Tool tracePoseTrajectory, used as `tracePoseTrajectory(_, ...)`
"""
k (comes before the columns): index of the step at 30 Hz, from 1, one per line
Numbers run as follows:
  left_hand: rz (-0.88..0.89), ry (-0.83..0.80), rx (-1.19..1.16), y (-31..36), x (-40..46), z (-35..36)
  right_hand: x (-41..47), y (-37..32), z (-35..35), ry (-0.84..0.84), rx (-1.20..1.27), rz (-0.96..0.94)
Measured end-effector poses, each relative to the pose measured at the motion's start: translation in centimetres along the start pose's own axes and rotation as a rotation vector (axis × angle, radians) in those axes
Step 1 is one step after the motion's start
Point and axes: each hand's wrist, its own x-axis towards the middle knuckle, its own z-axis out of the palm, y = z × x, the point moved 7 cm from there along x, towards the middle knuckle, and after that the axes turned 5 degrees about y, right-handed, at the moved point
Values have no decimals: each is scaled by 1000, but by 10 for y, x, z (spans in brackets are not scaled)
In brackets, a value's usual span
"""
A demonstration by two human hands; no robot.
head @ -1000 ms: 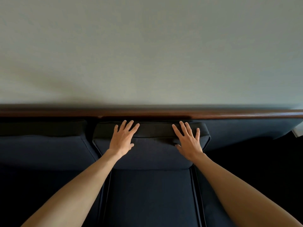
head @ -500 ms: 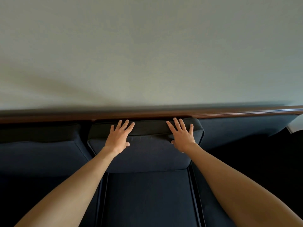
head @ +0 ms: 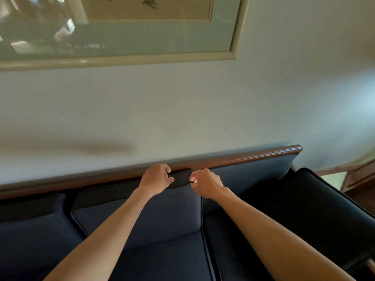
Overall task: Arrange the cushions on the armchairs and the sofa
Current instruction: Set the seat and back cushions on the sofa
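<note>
I am leaning over a dark blue sofa [head: 253, 175] that stands against a pale wall [head: 182, 110]. A brown wooden rail [head: 253, 156] runs along the top of the sofa's back. High on the wall hangs a big picture in a light frame [head: 236, 37], and its glass shows a blurry room. To the right, the sofa's dark arm [head: 324, 209] slopes down, and past it I can see a bit of pale wooden furniture [head: 357, 177].

The back cushion [head: 162, 216] I am working on is dark blue, soft and puffy, with thin dark piping round its edge. It stands upright against the sofa's back, in the middle spot. Another back cushion [head: 30, 226] sits just beside it on the left. The spot to its right has none, so the plain sofa back shows there. Flat seat cushions [head: 166, 260] lie below.

My left hand [head: 156, 178] is on the top edge of the middle cushion, near its right corner, with my fingers curled over the edge and gripping it. My right hand [head: 206, 182] is just beside that corner. Its fingers are curled in, but I cannot tell whether they pinch the cushion or hold nothing.

I see no boxes or baskets here.
</note>
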Motion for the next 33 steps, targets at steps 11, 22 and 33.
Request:
tracePoseTrajectory(11, 276, -49, 1, 288, -1, 159, -84, 287, -124, 179, 61, 127)
tracePoseTrajectory(22, 471, -213, 154, 516, -23, 401, -182, 604, -118, 326, 40, 384)
tracePoseTrajectory(33, 779, -404, 541, 575, -25, 533, -227, 739, -39, 126, 544, 654)
